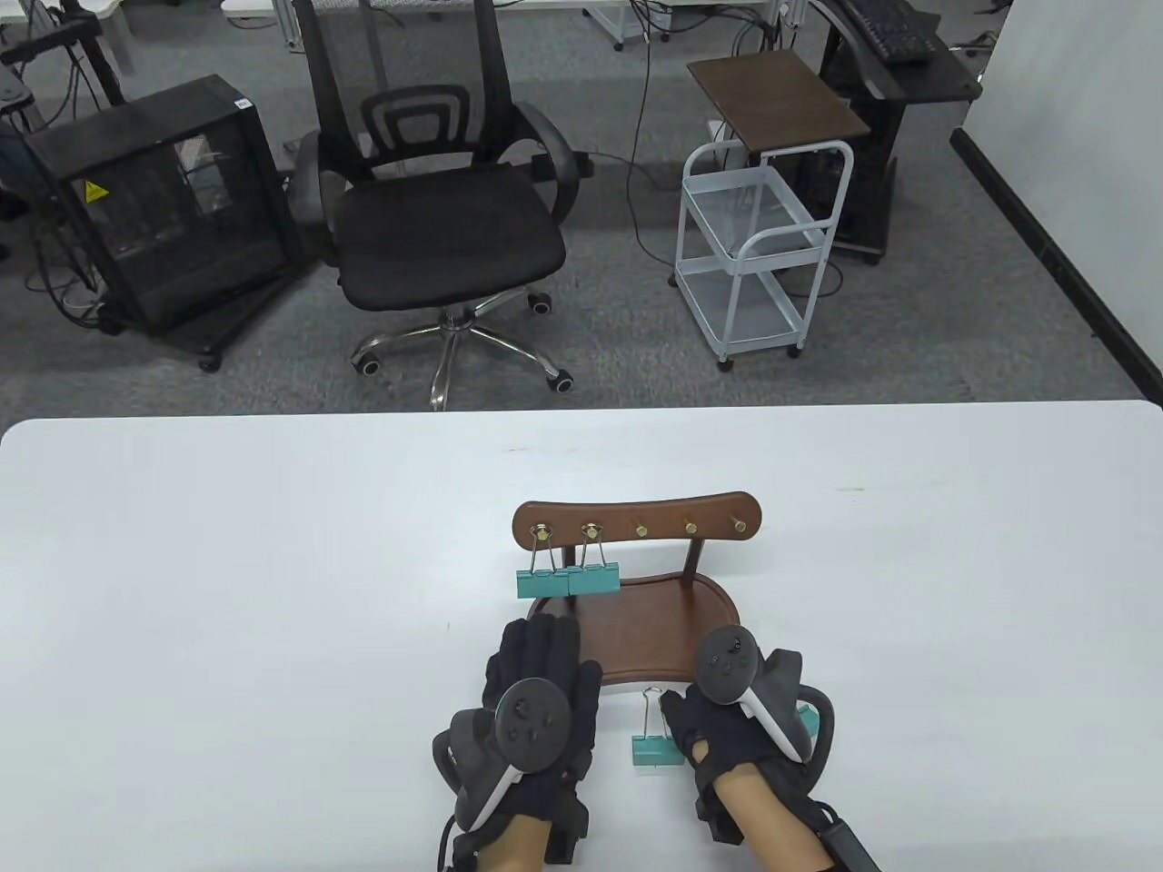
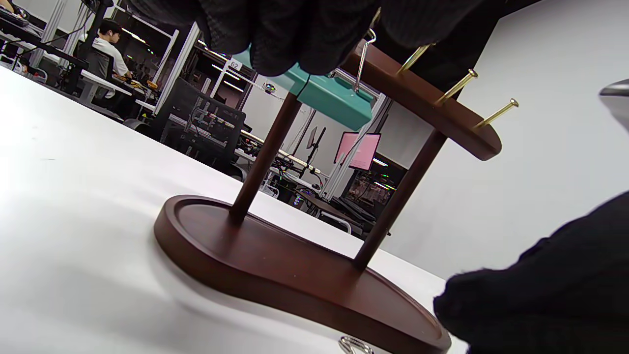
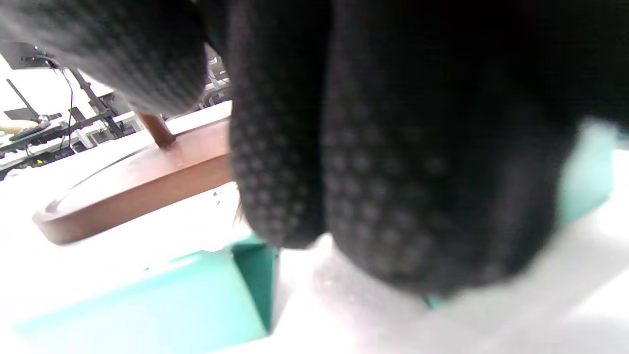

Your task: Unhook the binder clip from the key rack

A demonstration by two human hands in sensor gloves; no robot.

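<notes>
While both hands rest low at the near edge of the tabletop [image 1: 273, 545], the left hand [image 1: 531, 704] lies flat with fingers stretched toward the rack [image 1: 636, 581], its fingertips [image 2: 295, 34] just in front of the hanging clips and gripping nothing. Whether they touch a clip cannot be told. The right hand [image 1: 736, 718] sits curled on the tabletop, fingers [image 3: 393, 172] down beside a teal loose clip [image 1: 656, 740] lying by the rack's base; another teal piece shows at its far side, and whether it holds anything cannot be told. Farther on, two teal clips hang side by side: the first clip [image 1: 542, 579] on the leftmost hook, the second clip [image 1: 593, 575] on the next. Three brass hooks [image 1: 690, 527] stand bare.
</notes>
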